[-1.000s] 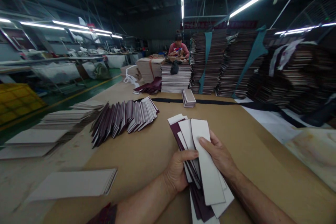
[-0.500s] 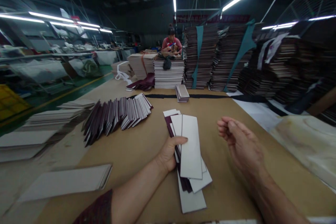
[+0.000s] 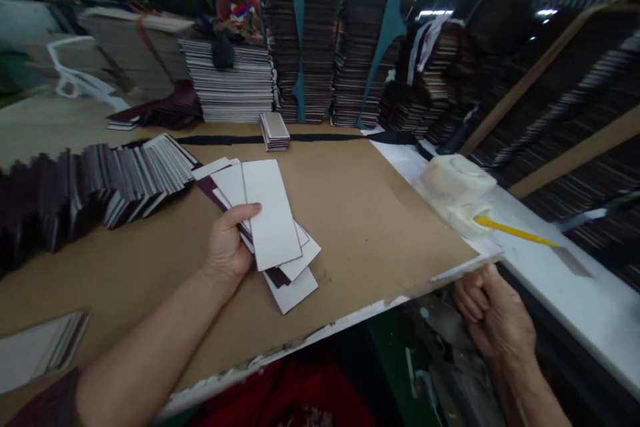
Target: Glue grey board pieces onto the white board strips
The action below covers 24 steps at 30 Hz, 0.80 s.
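**Bundle of strips held in the left grip above the desk**

The bundle of white-backed maroon strips point(image 3: 275, 230) is clamped by the left grip point(image 3: 227, 243), with the thumb laid across the top strip, and the bundle lies fanned over the brown desk point(image 3: 375, 227). The right grip point(image 3: 493, 320) is loosely curled just below the desk's front edge, with nothing visibly held; whether that edge is being gripped cannot be told. A fanned row of strips point(image 3: 125, 187) is set to the left, and a small squared stack point(image 3: 274, 131) lies beyond. A yellow-handled knife point(image 3: 515, 232) rests beside a lumpy white block point(image 3: 453, 180). For a sound hold, thumb pressure is best kept flat, so that the strips are neither slid nor creased.
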Motion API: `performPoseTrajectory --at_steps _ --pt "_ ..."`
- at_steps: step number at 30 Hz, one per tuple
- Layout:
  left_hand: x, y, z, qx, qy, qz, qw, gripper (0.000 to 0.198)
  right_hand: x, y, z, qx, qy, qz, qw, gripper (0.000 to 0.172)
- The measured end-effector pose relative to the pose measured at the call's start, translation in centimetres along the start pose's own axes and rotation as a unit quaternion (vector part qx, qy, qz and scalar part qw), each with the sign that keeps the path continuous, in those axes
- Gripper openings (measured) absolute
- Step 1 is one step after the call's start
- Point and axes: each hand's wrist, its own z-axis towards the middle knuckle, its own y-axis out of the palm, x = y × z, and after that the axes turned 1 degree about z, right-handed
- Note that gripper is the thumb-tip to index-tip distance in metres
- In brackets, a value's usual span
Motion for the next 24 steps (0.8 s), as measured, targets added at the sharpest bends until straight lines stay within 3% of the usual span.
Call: performPoseTrajectory --at_steps 3,7,11,15,19,24 --pt "0.5 0.0 0.1 -0.035 -0.027 -0.067 0.997 0.044 0.0 -0.7 -0.5 0.018 0.004 -0.005 1.0 0.049" --pt "0.7 0.1 0.2 -0.017 -0.015 -0.066 0.998 0.045 -0.1 -2.0 -0.8 0.036 0.024 -0.027 0.999 0.035" --pt "0.6 0.4 0.0 -0.034 0.006 -0.043 0.998 0.046 -0.3 -3.2 -1.3 0.033 0.048 -0.026 0.998 0.054" --pt "0.6 0.6 -0.2 -0.039 -0.001 -0.046 0.998 0.053 -0.3 -3.8 -1.5 0.042 0.052 -0.029 0.997 0.053" --pt "0.6 0.5 -0.1 -0.01 -0.011 -0.049 0.999 0.059 0.1 -4.2 -1.5 0.058 0.026 -0.067 0.996 0.041" --pt "0.5 0.0 0.0 -0.034 -0.075 -0.031 0.996 0.056 0.7 -5.2 -1.3 0.075 -0.054 -0.18 0.979 0.042"
